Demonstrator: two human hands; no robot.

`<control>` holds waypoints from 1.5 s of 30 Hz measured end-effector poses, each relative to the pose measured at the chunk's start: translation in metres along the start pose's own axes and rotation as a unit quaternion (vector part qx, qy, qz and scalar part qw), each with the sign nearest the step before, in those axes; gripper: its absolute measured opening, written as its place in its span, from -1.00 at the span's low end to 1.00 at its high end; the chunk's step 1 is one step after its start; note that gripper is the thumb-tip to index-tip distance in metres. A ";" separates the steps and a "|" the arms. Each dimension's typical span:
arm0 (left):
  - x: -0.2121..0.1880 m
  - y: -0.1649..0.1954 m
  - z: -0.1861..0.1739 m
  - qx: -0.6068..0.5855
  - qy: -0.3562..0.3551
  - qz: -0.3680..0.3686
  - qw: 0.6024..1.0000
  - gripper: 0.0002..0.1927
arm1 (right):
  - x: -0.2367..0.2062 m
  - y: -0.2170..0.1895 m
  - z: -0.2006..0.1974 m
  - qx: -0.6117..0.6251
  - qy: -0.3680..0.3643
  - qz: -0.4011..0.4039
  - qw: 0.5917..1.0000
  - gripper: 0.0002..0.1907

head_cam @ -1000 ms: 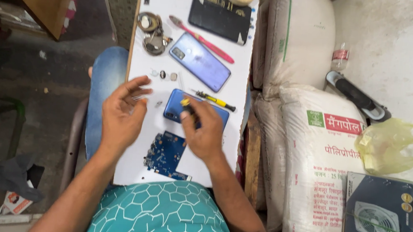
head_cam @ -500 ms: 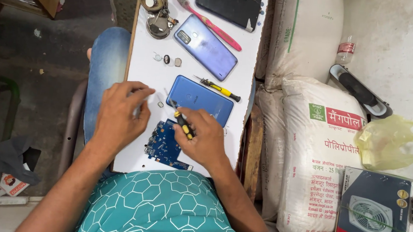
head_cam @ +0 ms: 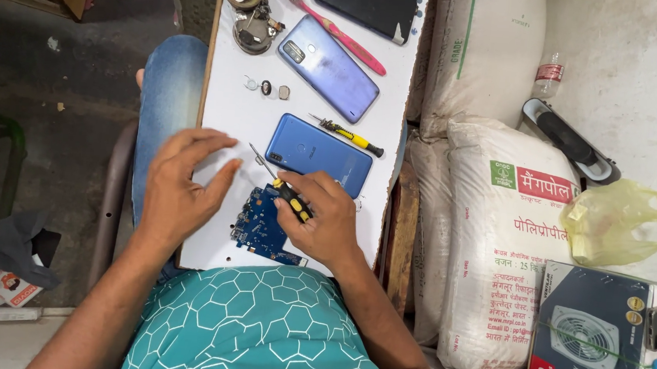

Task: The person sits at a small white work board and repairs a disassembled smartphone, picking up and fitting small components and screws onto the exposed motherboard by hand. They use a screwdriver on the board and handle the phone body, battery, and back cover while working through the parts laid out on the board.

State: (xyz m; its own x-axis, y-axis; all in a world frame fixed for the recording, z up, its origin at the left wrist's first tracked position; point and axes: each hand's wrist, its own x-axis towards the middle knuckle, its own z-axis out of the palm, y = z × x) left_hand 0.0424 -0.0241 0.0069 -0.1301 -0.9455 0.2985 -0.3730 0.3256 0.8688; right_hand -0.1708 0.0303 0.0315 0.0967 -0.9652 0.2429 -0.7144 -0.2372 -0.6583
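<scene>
Here the right hand has its fingers curled tight around the black-and-yellow handle of a small screwdriver, whose thin metal shaft slants up and to the left over the white board. Under that hand lies a blue printed circuit board, flat on the white board near its closest edge, partly covered by the knuckles. The left hand rests palm down on the white board just beside the circuit board, fingers loosely spread and holding nothing, the thumb pointing toward the screwdriver shaft. Just beyond the right hand lies a blue phone back cover, and past it a second yellow-handled screwdriver. Farther out are three small round parts, a lilac-blue phone, a pink toothbrush and a black phone case.
</scene>
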 end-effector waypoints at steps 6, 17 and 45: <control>0.002 0.002 0.009 -0.199 -0.098 -0.112 0.969 -0.73 | -0.008 -0.004 -0.002 0.078 0.008 -0.010 0.997 -0.60; -0.011 -0.017 0.032 -0.424 -0.122 -0.217 0.871 -0.86 | -0.017 0.006 -0.004 0.124 0.014 -0.060 0.990 -0.59; -0.015 -0.002 0.046 -0.431 -0.133 -0.172 0.876 -0.82 | -0.014 0.011 -0.008 0.178 0.007 -0.009 0.984 -0.70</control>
State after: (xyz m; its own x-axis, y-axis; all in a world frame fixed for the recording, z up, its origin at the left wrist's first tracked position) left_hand 0.0027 -0.0102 -0.0176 -0.3989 -0.9160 -0.0427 0.3846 -0.2094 0.8990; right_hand -0.1853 0.0420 0.0266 0.0963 -0.9596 0.2642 -0.4250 -0.2797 -0.8609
